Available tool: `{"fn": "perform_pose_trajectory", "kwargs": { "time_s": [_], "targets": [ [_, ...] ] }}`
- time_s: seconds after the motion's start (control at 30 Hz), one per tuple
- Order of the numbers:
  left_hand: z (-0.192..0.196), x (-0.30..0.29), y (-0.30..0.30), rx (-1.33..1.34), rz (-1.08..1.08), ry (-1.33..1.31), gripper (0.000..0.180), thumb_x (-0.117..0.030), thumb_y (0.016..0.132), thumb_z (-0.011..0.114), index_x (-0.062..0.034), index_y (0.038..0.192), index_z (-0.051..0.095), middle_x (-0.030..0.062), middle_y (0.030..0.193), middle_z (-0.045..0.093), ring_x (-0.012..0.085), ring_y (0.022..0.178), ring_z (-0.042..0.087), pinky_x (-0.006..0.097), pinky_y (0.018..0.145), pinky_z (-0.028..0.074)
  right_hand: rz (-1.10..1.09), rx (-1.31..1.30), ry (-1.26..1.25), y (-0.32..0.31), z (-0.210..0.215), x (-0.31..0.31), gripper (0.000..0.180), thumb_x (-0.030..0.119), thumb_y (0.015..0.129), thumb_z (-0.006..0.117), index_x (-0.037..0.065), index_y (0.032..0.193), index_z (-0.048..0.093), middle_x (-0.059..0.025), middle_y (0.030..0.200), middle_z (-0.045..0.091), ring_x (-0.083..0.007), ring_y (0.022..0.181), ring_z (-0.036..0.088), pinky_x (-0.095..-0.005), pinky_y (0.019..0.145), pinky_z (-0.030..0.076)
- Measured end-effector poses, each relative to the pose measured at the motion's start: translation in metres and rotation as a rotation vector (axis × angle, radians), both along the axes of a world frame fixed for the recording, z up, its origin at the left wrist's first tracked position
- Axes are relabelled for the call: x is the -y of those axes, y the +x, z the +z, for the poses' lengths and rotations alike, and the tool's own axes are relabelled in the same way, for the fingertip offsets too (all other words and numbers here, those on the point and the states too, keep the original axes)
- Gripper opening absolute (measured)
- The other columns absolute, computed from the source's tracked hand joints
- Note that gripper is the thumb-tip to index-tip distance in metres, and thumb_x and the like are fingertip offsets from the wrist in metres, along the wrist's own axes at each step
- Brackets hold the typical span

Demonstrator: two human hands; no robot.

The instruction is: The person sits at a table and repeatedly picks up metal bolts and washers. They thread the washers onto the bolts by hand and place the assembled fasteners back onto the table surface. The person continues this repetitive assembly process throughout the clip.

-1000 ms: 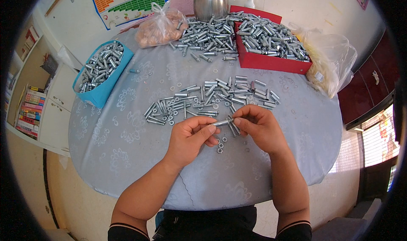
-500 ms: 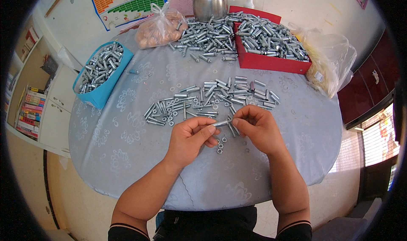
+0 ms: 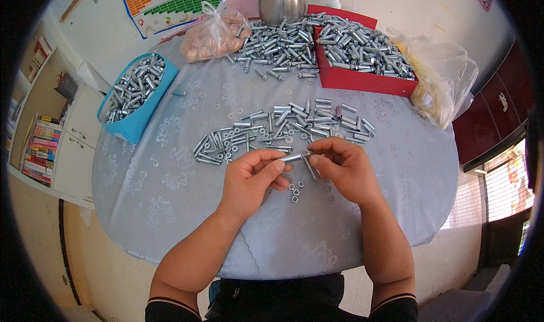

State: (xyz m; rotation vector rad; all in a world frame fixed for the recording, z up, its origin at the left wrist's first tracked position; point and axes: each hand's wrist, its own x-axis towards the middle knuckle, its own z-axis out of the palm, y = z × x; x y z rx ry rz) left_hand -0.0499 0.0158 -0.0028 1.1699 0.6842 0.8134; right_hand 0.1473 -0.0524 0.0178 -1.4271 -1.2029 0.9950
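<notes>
Between my two hands a shiny metal sleeve anchor [image 3: 292, 158] lies nearly level. My left hand [image 3: 252, 177] pinches its left part between thumb and fingers. The fingertips of my right hand [image 3: 343, 169] are closed at its right end; the small part there is mostly hidden. Slim bolts [image 3: 310, 168] hang slanted below my right fingers, apparently held in that hand too. Several loose nuts [image 3: 295, 191] lie on the cloth just below the sleeve anchor. Beyond my hands spreads a loose group of metal sleeves [image 3: 323, 115], bolts [image 3: 207, 159], nuts and washers.
A blue bin [image 3: 131, 130] full of anchors stands at the left. At the back are a heap of anchors [image 3: 277, 47], a red box [image 3: 368, 85] filled with more, a steel pot [image 3: 281, 4], and plastic bags [image 3: 212, 38] on both sides. A grey cloth covers the round table [image 3: 170, 208].
Both hands have risen very slightly with the sleeve anchor, and the bolts under my right fingers have shifted a little. My grip looks the same.
</notes>
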Motion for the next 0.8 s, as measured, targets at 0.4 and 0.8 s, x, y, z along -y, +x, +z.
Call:
{"fn": "perform_pose_trajectory", "kwargs": {
  "time_s": [0.4, 0.8],
  "targets": [
    [-0.004, -0.003, -0.001, 0.011, 0.080, 0.003, 0.021, -0.008, 0.091, 0.062, 0.0015, 0.110, 0.063, 0.0122, 0.093, 0.070, 0.0148, 0.069, 0.066, 0.027, 0.061, 0.056, 0.320, 0.839, 0.166, 0.001, -0.004, 0.006, 0.017, 0.014, 0.077, 0.067, 0.013, 0.094, 0.070, -0.0091, 0.087, 0.059, -0.0303, 0.082, 0.062, -0.0411, 0.071, 0.051],
    [-0.002, -0.001, -0.002, 0.010, 0.033, 0.016, 0.020, -0.007, 0.092, 0.061, 0.0007, 0.110, 0.063, 0.0117, 0.093, 0.070, 0.0143, 0.070, 0.066, 0.026, 0.061, 0.056, -0.055, 0.095, 0.030, 0.003, -0.008, -0.001, 0.022, 0.005, 0.085, 0.068, 0.002, 0.107, 0.066, -0.0047, 0.089, 0.066, -0.0075, 0.075, 0.056, -0.0235, 0.066, 0.047]
  ]
}}
